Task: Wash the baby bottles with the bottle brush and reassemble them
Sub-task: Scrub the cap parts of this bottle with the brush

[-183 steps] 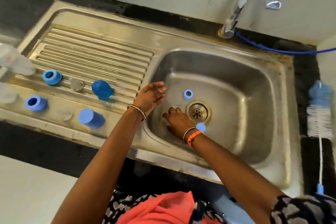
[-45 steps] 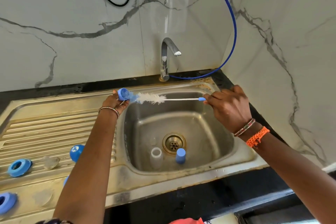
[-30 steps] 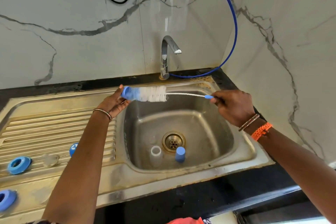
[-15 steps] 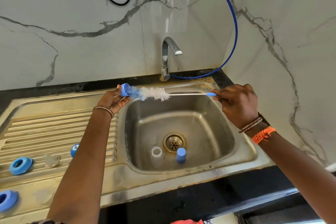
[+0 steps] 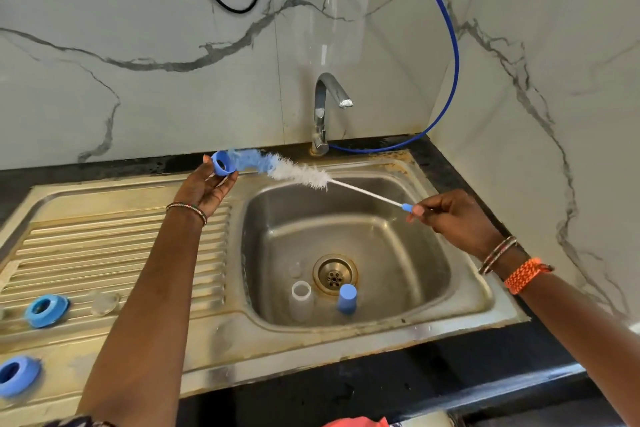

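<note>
Two blue screw rings on the drainboard, well left of the left arm: one at the front edge [image 5: 15, 375], one further back [image 5: 46, 309]. One clear round piece [image 5: 103, 302], blurred, just right of the back ring, still left of the arm. Left hand [image 5: 204, 189] raised over the drainboard's back edge, fingers curled round one blue ring [image 5: 223, 163]. One bottle brush [image 5: 298, 174] spans between the hands: blue bristle tip pushed into the held ring, white bristles beyond it, thin white stem running down-right to a blue handle end. Right hand [image 5: 453, 218] pinches that handle end over the basin's right side. In the sink [image 5: 471, 291], below and between the hands: one clear bottle [image 5: 301, 298] upright, mouth up, one blue cap [image 5: 347, 298] just right of it, both in front of the drain [image 5: 334, 274]. One tap [image 5: 323, 114] behind the brush. One blue hose [image 5: 450, 45] loops up the wall behind the right hand.
</note>
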The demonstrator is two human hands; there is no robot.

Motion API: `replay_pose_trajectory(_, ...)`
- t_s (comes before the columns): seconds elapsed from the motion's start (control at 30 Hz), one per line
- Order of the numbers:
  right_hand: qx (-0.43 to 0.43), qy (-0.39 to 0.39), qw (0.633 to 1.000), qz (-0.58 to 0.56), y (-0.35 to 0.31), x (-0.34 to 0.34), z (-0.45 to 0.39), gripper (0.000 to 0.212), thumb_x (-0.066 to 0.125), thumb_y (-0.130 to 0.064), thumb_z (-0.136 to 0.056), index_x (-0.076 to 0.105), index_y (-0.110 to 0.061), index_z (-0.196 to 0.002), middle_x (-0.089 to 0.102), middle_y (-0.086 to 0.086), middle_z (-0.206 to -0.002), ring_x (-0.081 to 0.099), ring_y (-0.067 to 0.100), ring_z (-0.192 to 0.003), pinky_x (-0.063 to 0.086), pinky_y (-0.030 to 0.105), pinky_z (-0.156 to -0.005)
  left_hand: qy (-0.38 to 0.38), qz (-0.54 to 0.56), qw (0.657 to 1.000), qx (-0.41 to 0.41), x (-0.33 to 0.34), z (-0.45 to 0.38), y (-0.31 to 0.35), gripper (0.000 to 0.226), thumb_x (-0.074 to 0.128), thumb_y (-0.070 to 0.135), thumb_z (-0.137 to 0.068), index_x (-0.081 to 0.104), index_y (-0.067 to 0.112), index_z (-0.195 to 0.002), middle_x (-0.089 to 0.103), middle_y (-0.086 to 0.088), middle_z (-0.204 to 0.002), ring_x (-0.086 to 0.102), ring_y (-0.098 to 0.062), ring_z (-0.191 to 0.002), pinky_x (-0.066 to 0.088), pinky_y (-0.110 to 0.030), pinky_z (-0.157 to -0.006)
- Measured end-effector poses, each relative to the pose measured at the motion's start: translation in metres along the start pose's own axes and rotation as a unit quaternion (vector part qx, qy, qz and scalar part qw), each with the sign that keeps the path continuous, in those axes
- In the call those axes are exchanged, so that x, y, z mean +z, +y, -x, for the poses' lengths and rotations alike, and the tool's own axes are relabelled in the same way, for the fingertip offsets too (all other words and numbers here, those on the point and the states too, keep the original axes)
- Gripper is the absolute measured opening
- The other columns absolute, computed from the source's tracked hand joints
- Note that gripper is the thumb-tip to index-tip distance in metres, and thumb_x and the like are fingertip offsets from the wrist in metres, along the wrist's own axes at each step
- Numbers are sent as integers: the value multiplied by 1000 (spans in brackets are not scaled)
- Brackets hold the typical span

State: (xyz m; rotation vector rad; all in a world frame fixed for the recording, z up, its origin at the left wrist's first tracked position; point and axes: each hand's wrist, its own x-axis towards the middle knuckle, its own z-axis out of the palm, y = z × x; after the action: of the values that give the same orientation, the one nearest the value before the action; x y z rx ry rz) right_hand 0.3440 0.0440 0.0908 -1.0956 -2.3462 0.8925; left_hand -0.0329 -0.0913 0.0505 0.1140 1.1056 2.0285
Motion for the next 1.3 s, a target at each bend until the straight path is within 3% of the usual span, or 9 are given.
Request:
replay_pose_trajectory(0.13,-14,70,993,97,-3,14,-1,13,67,-34,-85,76,-26,-90,67,-9,-70,54,7,-61,36,22,-53,-31,-55,998,-6,5,3,0,35,51,22,-95,75,9,-74,73,-12,-78,66,-23,-88,58,-29,-77)
replay_pose_trajectory(0.43,-206,283,906,237,-2,16,1,24,74,-10,-72,77,-24,-92,70,-4,-76,64,24,-67,41,30,-64,-29,-101,994,-42,4,4,-7,11,57,20,-93,58,9,-93,62,-14,-101,62,-22,-93,47,-35,-97)
replay_pose_trajectory(0.6,37,12,998,49,-21,6,-6,20,64,-20,-86,72,-20,-68,56,-8,-50,50,7,-48,41,24,-51,-146,-137,980,-24,-9,-6,-7,63,97,39,-30,76,16,-85,72,-6,-95,70,-18,-89,58,-28,-73)
replay_pose_trajectory(0.7,205,-112,963,-135,-24,-3,-10,33,54,-20,-95,66,-9,-65,38,-5,-39,29,5,-31,25,16,-35,-185,-96,978,-15,-13,-8,-7,62,97,32,-33,76,15,-88,72,-7,-102,69,-21,-97,57,-31,-79)
replay_pose_trajectory(0.8,77,11,996,37,-20,2,-7,16,64,-24,-88,74,-20,-76,60,-1,-56,54,14,-51,38,20,-50,-167,-86,982,-9,-14,-7,-10,74,97,28,-35,67,9,-99,70,-10,-104,69,-22,-95,58,-32,-79)
replay_pose_trajectory(0.9,-116,263,932,218,-22,9,-3,16,77,-15,-75,77,-23,-89,71,0,-75,65,28,-68,40,26,-62,-105,-110,988,8,-5,-2,-15,23,78,19,-73,67,8,-90,65,-13,-106,71,-17,-84,58,-28,-73)
replay_pose_trajectory(1.03,-244,320,871,283,-8,13,-9,21,80,-13,-72,77,-22,-91,70,-1,-70,62,26,-60,43,33,-61,-44,-54,998,-4,3,6,-18,18,55,15,-93,67,2,-89,73,-10,-78,65,-24,-92,48,-36,-96)
replay_pose_trajectory(1.2,28,84,996,13,-8,10,-7,25,64,-24,-89,74,-18,-67,58,2,-51,50,12,-45,41,23,-47,-31,40,999,-2,1,8,-15,7,62,6,-86,68,6,-84,69,-16,-93,61,-31,-109,42,-40,-103)
replay_pose_trajectory(1.3,88,3,993,-82,-13,-1,-9,40,56,-23,-94,67,-9,-59,40,-8,-33,35,5,-30,29,11,-36,-103,19,995,-4,-8,1,-10,69,96,16,-38,60,3,-95,71,-15,-96,68,-27,-96,53,-38,-90)
